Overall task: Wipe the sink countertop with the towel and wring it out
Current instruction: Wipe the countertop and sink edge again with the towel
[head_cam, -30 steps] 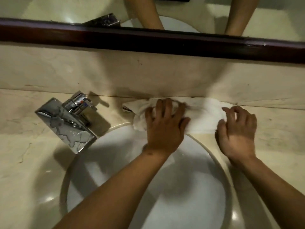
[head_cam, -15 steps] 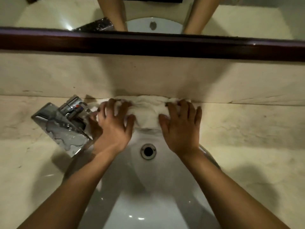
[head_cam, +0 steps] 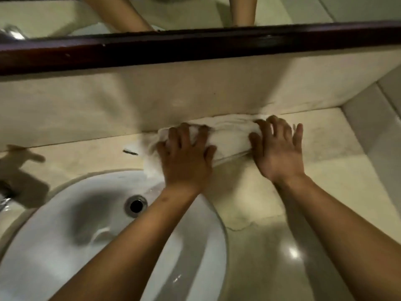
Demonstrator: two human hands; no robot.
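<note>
A white towel [head_cam: 227,137] lies bunched along the back of the beige countertop [head_cam: 325,170], against the backsplash, to the right of the sink basin. My left hand [head_cam: 186,157] presses flat on the towel's left part with fingers spread. My right hand [head_cam: 277,148] presses on the towel's right end, fingers straight and spread, thumb against the cloth. Both hands cover parts of the towel.
The white oval basin [head_cam: 65,246] with its drain [head_cam: 136,205] fills the lower left. The chrome faucet [head_cam: 5,198] shows only at the left edge. A dark wooden mirror frame [head_cam: 195,48] runs above the backsplash. A tiled side wall [head_cam: 377,131] bounds the counter at right.
Both hands have slid the towel to the right along the back edge, from behind the basin next to the faucet to the counter right of the basin. The view has shifted right too.
</note>
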